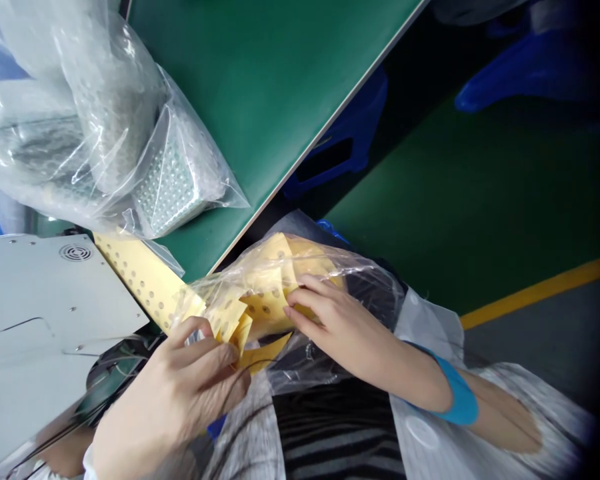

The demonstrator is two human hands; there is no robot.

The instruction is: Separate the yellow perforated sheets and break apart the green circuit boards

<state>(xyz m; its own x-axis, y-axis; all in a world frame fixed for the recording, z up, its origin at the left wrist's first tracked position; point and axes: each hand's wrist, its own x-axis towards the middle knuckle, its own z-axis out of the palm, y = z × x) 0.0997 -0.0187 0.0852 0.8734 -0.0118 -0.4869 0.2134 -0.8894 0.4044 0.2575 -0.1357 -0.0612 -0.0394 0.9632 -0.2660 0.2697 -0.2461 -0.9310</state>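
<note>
A long yellow paper strip [150, 283] with rows of grey round spots runs from beside the grey metal box down to my lap. There it lies in loose folds in a clear plastic bag [375, 283]. My left hand [190, 373] is closed round the strip and the near side of the bag, its fingers curled. At the bag's mouth, my right hand [335, 320] holds a fold of the strip between bent fingers and thumb. A blue band circles my right forearm. The undersides of both grips are hidden.
Large clear bags [105, 120] holding spotted, greenish packs lie on the green table [260, 60]. A grey metal box [45, 320] with a round vent stands at the left, with dark cables near it. Blue plastic stools [365, 127] are beyond the table's edge.
</note>
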